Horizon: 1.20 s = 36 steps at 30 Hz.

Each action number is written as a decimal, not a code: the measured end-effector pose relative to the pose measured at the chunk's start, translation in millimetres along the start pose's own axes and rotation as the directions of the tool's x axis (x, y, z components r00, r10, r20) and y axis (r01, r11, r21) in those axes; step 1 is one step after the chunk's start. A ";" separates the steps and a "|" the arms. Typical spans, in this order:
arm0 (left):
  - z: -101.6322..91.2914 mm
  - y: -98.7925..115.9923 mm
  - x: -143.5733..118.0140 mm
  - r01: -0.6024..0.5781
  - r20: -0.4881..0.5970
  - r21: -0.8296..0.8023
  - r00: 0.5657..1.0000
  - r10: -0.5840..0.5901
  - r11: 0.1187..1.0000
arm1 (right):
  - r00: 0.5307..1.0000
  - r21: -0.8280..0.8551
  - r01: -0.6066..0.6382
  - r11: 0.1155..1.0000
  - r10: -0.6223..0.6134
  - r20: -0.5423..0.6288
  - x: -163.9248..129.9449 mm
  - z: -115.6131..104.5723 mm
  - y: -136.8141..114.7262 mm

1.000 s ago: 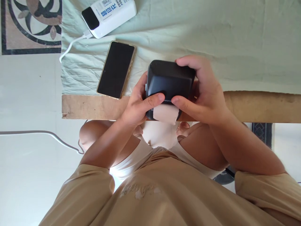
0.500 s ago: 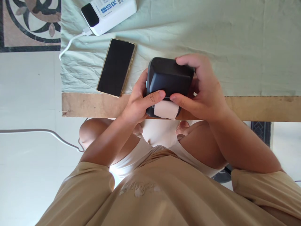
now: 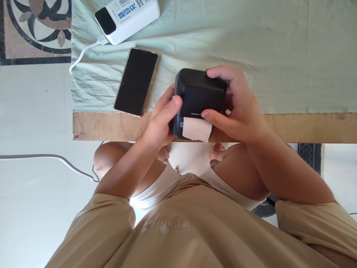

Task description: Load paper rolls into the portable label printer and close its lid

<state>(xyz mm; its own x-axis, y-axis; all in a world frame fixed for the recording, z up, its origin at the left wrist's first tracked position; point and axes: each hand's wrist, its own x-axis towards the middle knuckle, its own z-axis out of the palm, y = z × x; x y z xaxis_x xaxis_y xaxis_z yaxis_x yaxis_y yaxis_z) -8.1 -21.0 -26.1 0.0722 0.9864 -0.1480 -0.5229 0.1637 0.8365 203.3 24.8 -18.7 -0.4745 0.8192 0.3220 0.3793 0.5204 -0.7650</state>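
While both hands close around it, a small black box-shaped printer (image 3: 199,95) sits at the near edge of the table (image 3: 111,126), partly over the bare wooden strip and partly over the pale green cloth (image 3: 251,44) that covers the rest of the top. From the head camera, the left hand (image 3: 161,121) grips the printer's left side, its fingers curled against the corner and the thumb laid on the upper face. The right hand (image 3: 240,106) wraps the right side, fingers hooked over the far top edge and the thumb pressed on the near face just beside the slot. A short strip of pale paper (image 3: 197,129) with a torn lower edge sticks out of that slot, toward the person, between the two thumbs.

Just left of the printer a phone (image 3: 136,82) lies face up on the cloth, its screen dark, its near end close to the cloth's edge. Farther back and to the left a white power bank (image 3: 128,16) rests on the cloth, with a white cable (image 3: 82,56) plugged into its left end and running off the table's side. Below the table edge show the person's bare knees and a tan shirt.
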 end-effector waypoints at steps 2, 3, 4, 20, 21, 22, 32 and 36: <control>0.7 -0.8 4.6 0.037 -0.018 -0.021 0.999 -0.037 0.999 | 0.999 -0.047 -0.025 0.999 0.023 -0.032 0.6 -3.2 -2.1; -0.1 -1.9 7.1 0.059 -0.039 -0.019 0.997 -0.060 0.998 | 0.998 -0.065 -0.029 0.997 0.025 -0.060 0.9 -4.8 -2.8; -1.5 -3.3 9.2 0.074 -0.066 -0.013 0.995 -0.075 0.997 | 0.996 -0.076 -0.028 0.997 0.022 -0.087 1.2 -6.1 -2.9; -5.3 -3.8 7.4 -0.013 -0.127 -0.060 0.992 0.006 0.998 | 1.000 0.008 0.015 1.000 -0.015 0.014 5.1 -8.4 -5.9; -5.6 -4.3 7.5 0.001 -0.125 -0.062 0.992 -0.009 0.998 | 1.000 -0.005 0.030 1.000 -0.030 0.007 5.1 -8.5 -4.1; -5.7 -4.5 7.8 0.021 -0.123 -0.066 0.992 -0.029 0.998 | 0.999 -0.030 0.045 0.999 -0.046 -0.024 4.6 -8.4 -2.3; -13.3 -2.4 7.4 0.059 0.055 0.016 0.997 -0.060 0.998 | 0.879 0.013 -0.113 0.993 0.106 -0.465 5.4 -7.2 -32.2; -11.9 -1.4 7.4 0.047 0.036 0.041 0.998 -0.048 0.998 | 0.851 -0.061 0.023 0.998 -0.051 -0.523 12.9 -3.9 -29.3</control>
<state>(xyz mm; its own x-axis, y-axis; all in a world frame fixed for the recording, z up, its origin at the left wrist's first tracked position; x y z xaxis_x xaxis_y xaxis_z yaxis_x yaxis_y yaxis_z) -17.0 -14.1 -34.7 0.1274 0.9773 -0.1692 -0.4839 0.2101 0.8495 189.2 21.1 10.0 -0.0083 0.7963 0.6048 0.4159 0.5528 -0.7221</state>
